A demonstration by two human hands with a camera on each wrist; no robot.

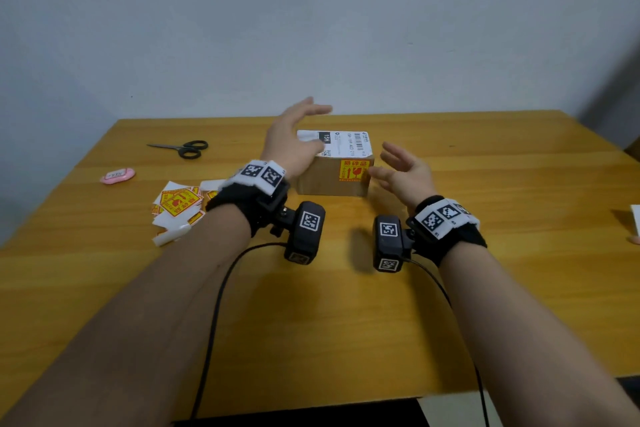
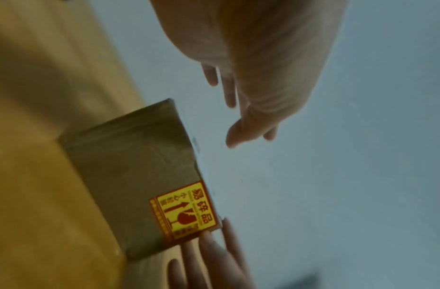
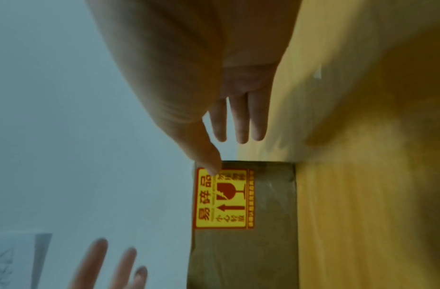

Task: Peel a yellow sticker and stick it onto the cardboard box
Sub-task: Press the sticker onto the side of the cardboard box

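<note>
A small cardboard box [image 1: 322,180] stands mid-table with a white shipping label on top. A yellow-and-red fragile sticker [image 1: 354,170] is stuck flat on its near face, toward the right; it also shows as the sticker [image 2: 186,210] and the sticker [image 3: 223,198] in the wrist views. My left hand [image 1: 294,135] hovers over the box's left side, fingers spread and empty. My right hand [image 1: 401,170] floats just right of the box, fingers straight and empty, thumb near the sticker's corner.
A pile of yellow stickers and white backing papers [image 1: 178,208] lies left of the box. Black scissors [image 1: 183,148] and a pink oval item [image 1: 117,176] sit further left. A white sheet edge [image 1: 635,222] lies at the wooden table's [image 1: 311,322] right edge.
</note>
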